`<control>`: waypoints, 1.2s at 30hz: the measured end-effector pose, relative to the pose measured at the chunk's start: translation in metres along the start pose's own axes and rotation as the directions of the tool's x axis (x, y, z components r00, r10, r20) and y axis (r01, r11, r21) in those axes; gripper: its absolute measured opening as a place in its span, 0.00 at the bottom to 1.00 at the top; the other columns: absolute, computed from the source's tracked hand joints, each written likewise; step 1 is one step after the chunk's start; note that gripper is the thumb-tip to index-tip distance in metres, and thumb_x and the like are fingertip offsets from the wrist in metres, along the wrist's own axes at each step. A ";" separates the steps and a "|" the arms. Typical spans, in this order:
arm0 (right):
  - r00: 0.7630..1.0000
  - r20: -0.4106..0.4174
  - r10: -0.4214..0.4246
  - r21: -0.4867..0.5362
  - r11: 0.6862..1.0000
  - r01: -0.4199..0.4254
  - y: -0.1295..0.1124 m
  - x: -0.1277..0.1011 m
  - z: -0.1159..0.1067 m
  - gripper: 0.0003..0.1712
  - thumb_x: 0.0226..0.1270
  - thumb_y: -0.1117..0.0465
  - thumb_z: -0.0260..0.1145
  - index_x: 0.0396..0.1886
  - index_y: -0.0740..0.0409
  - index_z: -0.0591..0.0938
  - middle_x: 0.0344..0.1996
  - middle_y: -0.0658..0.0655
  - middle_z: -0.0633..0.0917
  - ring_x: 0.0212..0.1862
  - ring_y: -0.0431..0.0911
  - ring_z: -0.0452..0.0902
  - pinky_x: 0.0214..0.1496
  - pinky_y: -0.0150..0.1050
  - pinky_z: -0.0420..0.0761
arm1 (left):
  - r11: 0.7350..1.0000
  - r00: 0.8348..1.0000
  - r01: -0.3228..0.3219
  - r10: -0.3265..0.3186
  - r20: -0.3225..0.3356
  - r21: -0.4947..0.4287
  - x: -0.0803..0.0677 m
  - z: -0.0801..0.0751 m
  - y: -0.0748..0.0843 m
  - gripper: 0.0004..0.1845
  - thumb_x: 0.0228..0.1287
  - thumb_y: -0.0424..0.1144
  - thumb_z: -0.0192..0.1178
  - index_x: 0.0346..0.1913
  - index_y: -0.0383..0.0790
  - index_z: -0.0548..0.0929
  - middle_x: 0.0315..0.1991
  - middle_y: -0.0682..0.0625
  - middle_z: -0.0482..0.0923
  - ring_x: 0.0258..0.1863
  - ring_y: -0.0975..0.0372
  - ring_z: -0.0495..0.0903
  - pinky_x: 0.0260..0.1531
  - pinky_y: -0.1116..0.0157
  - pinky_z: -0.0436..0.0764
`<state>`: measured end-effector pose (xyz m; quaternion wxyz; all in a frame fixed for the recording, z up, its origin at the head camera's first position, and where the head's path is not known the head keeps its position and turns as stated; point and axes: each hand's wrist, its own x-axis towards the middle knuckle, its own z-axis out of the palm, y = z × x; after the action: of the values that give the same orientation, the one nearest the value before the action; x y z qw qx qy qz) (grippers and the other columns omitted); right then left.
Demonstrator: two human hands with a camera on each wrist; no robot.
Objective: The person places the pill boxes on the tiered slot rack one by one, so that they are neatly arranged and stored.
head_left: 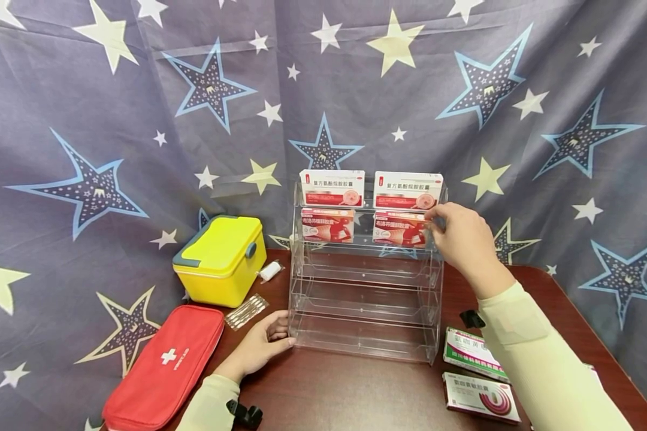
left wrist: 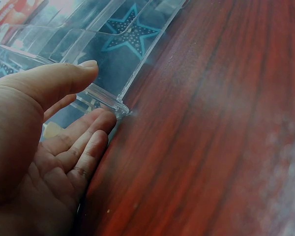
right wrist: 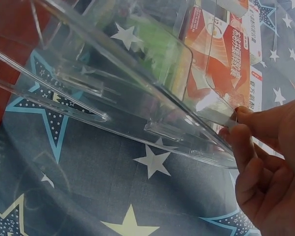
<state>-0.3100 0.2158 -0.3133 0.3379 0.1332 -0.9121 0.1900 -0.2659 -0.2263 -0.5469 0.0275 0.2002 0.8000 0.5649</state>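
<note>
A grey-blue fabric backdrop printed with stars hangs behind a dark reddish wooden tabletop. At the middle of the tabletop stands a clear acrylic tiered display rack. Its far top tier holds two white medicine boxes with red bands; the tier below holds two red-orange medicine boxes, one left, one right. The lower tiers look empty, so the filling seems under way, with the upper tiers done and the lower ones left.

The person's right hand reaches to the right end of the second tier and pinches the right red-orange medicine box between thumb and fingertips. The left hand rests relaxed and uncurled on the tabletop, its fingers against the rack's near left bottom corner, as if steadying it.

To the left sit a yellow plastic case with a grey handle, a red zipped first-aid pouch with a white cross, a clear packet of swabs and a small white roll. Near right lie two green-and-white medicine boxes, likely yet to be shelved.

Only the head view shows the whole layout. The left wrist view alone shows the fingers touching the rack's corner; the right wrist view alone shows the pinch close up through the acrylic.
</note>
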 end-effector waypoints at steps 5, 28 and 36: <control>1.000 0.010 0.007 -0.010 1.000 -0.007 -0.001 0.000 0.000 0.06 0.66 0.64 0.74 0.42 0.53 0.91 0.42 0.54 0.88 0.33 0.54 0.81 0.34 0.58 0.79 | 1.000 1.000 -0.001 0.001 -0.002 -0.004 0.000 0.000 0.000 0.32 0.66 0.34 0.74 0.70 0.32 0.73 0.56 0.35 0.82 0.55 0.47 0.83 0.59 0.58 0.82; 0.992 -0.126 -0.021 0.067 0.997 0.029 0.010 -0.017 -0.019 0.08 0.64 0.66 0.75 0.42 0.53 0.91 0.36 0.52 0.88 0.28 0.46 0.78 0.34 0.51 0.75 | 1.000 1.000 -0.015 0.016 0.007 -0.009 0.000 0.000 -0.002 0.32 0.67 0.34 0.73 0.70 0.33 0.73 0.56 0.35 0.82 0.55 0.47 0.83 0.60 0.56 0.81; 0.998 0.034 0.048 0.133 0.990 -0.053 0.074 -0.083 -0.050 0.11 0.63 0.59 0.80 0.44 0.50 0.90 0.31 0.50 0.89 0.30 0.31 0.78 0.34 0.30 0.72 | 1.000 1.000 -0.017 0.017 0.003 -0.005 0.001 -0.001 -0.003 0.32 0.67 0.34 0.73 0.70 0.33 0.73 0.56 0.35 0.82 0.55 0.47 0.83 0.59 0.58 0.81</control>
<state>-0.2485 0.3134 -0.3525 0.3094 0.1352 -0.9055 0.2570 -0.2678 -0.2275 -0.5497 0.0244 0.2075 0.7970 0.5667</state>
